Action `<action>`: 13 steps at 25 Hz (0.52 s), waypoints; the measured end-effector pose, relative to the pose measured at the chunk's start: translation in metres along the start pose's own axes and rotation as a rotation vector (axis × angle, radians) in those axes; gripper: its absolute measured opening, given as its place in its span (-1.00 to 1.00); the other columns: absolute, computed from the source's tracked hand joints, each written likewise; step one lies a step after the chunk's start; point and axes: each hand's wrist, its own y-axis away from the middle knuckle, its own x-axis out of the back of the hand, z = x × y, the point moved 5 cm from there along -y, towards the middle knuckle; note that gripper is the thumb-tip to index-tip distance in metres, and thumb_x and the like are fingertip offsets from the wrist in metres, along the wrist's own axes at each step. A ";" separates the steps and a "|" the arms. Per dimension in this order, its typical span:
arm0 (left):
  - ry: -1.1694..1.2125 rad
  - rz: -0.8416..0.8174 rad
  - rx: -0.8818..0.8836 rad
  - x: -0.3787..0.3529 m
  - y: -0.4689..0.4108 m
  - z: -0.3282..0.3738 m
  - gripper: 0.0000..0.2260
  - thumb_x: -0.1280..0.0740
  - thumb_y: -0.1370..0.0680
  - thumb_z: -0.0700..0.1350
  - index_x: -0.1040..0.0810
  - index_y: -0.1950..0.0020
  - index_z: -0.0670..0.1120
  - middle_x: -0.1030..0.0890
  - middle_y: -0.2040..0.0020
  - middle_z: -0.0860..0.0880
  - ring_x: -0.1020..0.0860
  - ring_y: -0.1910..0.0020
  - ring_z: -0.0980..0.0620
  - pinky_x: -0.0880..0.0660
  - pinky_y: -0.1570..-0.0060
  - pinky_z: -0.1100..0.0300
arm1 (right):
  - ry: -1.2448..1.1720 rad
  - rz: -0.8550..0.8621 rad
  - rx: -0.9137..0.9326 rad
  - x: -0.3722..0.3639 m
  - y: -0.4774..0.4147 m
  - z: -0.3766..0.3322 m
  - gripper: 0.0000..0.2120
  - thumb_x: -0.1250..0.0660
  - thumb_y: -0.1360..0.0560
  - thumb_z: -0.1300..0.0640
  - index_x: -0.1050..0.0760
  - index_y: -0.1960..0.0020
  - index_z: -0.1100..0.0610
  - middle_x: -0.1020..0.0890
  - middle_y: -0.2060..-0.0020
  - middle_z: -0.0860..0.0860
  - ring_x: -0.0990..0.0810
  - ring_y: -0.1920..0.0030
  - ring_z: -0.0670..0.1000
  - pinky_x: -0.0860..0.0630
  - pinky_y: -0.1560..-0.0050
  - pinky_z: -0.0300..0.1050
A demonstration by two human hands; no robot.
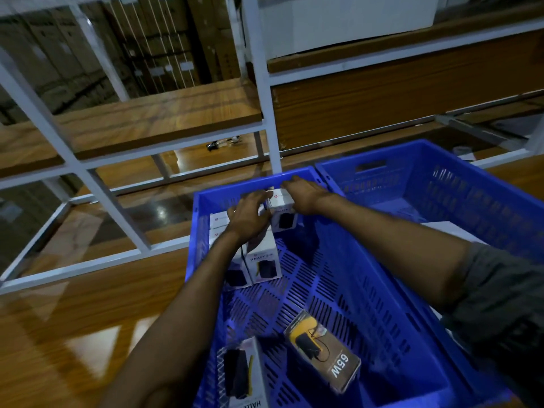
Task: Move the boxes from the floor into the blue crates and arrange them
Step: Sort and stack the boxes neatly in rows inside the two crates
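A blue crate (pixel 382 290) stands in front of me on the floor. At its far left end stand several white boxes (pixel 263 260). Both my hands reach to that far end. My left hand (pixel 250 216) lies over the top of the white boxes with its fingers curved down on them. My right hand (pixel 306 195) grips the right side of a white box (pixel 284 210) held up near the crate's far wall. A brown and yellow 65W box (pixel 323 354) lies flat on the crate floor near me. Another white box (pixel 244 375) leans at the near left corner.
A second blue crate (pixel 441 184) stands to the right with something white inside. White metal shelving (pixel 265 92) with wooden boards rises just behind the crates. The glossy wooden floor (pixel 73 334) spreads to the left.
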 end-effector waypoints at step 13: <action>-0.280 -0.200 0.045 -0.016 -0.006 -0.026 -0.67 -0.17 -0.69 -0.06 -0.48 -0.44 0.13 -0.41 -0.50 0.07 -0.26 -0.51 -0.12 -0.16 -0.37 -0.19 | -0.208 -0.018 -0.272 -0.032 -0.018 0.010 -0.34 -0.59 -0.37 0.22 -0.32 -0.35 0.24 -0.51 -0.26 0.21 -0.57 -0.24 0.25 -0.55 -0.12 0.07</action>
